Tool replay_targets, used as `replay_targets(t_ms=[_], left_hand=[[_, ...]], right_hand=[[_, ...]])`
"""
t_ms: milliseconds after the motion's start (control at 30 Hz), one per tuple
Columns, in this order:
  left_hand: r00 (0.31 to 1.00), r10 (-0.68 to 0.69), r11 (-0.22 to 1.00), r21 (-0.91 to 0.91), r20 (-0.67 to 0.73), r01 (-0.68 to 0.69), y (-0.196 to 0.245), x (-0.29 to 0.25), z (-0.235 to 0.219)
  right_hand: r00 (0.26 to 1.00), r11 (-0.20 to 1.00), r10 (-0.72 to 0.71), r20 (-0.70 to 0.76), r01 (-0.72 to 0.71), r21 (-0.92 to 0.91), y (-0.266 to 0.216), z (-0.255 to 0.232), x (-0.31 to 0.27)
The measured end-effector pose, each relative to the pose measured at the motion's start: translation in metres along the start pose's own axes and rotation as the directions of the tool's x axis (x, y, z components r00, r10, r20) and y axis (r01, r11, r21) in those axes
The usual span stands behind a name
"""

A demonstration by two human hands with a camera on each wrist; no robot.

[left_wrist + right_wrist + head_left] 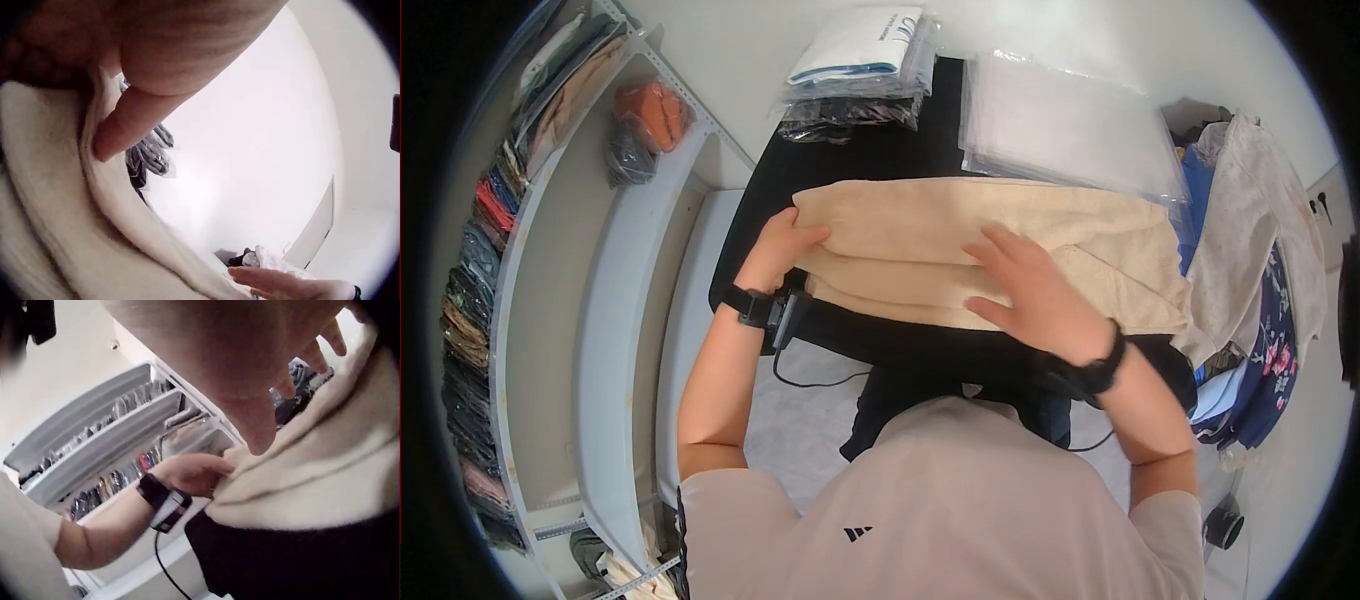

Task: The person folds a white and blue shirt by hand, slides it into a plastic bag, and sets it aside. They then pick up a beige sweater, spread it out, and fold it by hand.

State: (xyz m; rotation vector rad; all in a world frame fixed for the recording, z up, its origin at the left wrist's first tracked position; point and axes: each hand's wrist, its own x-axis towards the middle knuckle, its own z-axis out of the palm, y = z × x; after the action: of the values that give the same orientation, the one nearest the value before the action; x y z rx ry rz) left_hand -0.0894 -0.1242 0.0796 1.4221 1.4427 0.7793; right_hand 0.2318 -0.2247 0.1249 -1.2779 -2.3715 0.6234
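A cream garment [900, 225] lies lengthwise across the black table, with long folds running along it. At its left end the left hand [780, 250] grips the edge, thumb on top and fingers beneath; the left wrist view shows that thumb [125, 128] pressing on the cloth [56, 144]. Over the garment's middle is the right hand [1045, 300], slightly blurred, fingers spread and holding nothing. In the right wrist view, the right hand [250, 369] is just above or touching the folds [312, 469]; contact cannot be told.
Behind the garment are a stack of bagged clothes [855, 70] and flat clear bags [1065, 125] on the black table [860, 160]. Shelves [615, 290] with packed clothes stand at the left. Loose clothes [1265, 230] hang at the right. A cable [820, 384] runs below the table edge.
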Motion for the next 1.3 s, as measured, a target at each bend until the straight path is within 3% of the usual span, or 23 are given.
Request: replay_targets(t_ms=[67,133,167,200,233,300,433,533,600,733,833,933,1000,1133,1200,1233,1267,1300], left_hand=[[0.999,-0.031,0.996,0.082,-0.029,0.034,0.006,-0.003,-0.001],[0.996,-0.063,0.984,0.160,-0.063,0.072,0.006,-0.002,-0.006],[0.983,-0.147,0.976,-0.143,0.111,0.162,0.004,0.000,-0.014],[0.939,-0.169,0.866,-0.411,0.299,0.287,0.001,0.001,-0.018],[0.939,-0.169,0.865,-0.413,0.298,0.286,-0.003,0.001,-0.017],[0.938,-0.173,0.726,-0.605,0.299,0.326,-0.006,-0.001,-0.015],[0.904,-0.206,0.692,-0.597,0.375,0.406,0.013,-0.003,-0.002],[0.894,-0.234,0.758,-0.504,0.382,0.413,0.023,-0.001,-0.002],[0.930,-0.148,0.870,-0.402,0.337,0.285,0.021,0.003,-0.004],[0.895,-0.227,0.806,-0.442,0.383,0.393,0.026,-0.004,0.002],[0.899,-0.288,0.767,-0.483,0.329,0.423,0.023,-0.007,0.008],[0.923,-0.224,0.742,-0.559,0.313,0.370,0.032,-0.009,0.015],[0.977,-0.055,0.806,-0.568,0.208,0.167,0.056,-0.019,0.026],[0.972,0.074,0.840,-0.540,0.225,0.061,0.099,-0.028,0.064],[0.958,0.145,0.900,-0.435,0.248,-0.023,0.107,-0.022,0.090],[0.956,0.148,0.900,-0.435,0.254,-0.024,0.110,-0.018,0.103],[0.954,0.179,0.926,-0.370,0.240,-0.080,0.110,-0.013,0.118],[0.951,0.211,0.943,-0.303,0.228,-0.137,0.111,-0.008,0.131]], right_hand=[[0.984,0.886,0.127,-0.124,-0.169,-0.431,-0.006,0.036,0.014],[0.975,0.869,0.204,-0.085,-0.220,-0.442,-0.008,0.055,0.019],[0.959,0.850,0.280,-0.044,-0.269,-0.452,-0.007,0.061,0.020],[0.959,0.850,0.281,-0.035,-0.266,-0.455,-0.004,0.064,0.021],[0.959,0.849,0.281,-0.034,-0.265,-0.457,-0.003,0.066,0.020],[0.959,0.850,0.276,-0.061,-0.274,-0.450,-0.003,0.068,0.018],[0.960,0.848,0.271,-0.075,-0.275,-0.453,-0.002,0.072,0.017],[0.961,0.851,0.262,-0.090,-0.274,-0.447,-0.003,0.072,0.017],[0.960,0.861,0.259,-0.105,-0.279,-0.425,-0.004,0.071,0.016],[0.957,0.878,0.246,-0.153,-0.287,-0.382,0.001,0.077,0.012],[0.952,0.881,0.259,-0.163,-0.302,-0.363,0.001,0.077,0.013],[0.949,0.886,0.253,-0.187,-0.305,-0.349,0.001,0.081,0.011],[0.949,0.896,0.211,-0.235,-0.284,-0.342,0.001,0.085,0.009],[0.948,0.915,0.135,-0.287,-0.230,-0.331,0.003,0.089,0.002],[0.972,0.966,0.003,-0.234,-0.064,-0.251,0.009,0.084,-0.002],[0.971,0.965,0.009,-0.238,-0.071,-0.253,0.020,0.078,0.000],[0.991,1.000,-0.013,-0.133,0.015,0.020,0.038,0.070,0.004],[0.997,0.952,-0.065,-0.037,0.073,0.298,0.049,0.065,0.004]])
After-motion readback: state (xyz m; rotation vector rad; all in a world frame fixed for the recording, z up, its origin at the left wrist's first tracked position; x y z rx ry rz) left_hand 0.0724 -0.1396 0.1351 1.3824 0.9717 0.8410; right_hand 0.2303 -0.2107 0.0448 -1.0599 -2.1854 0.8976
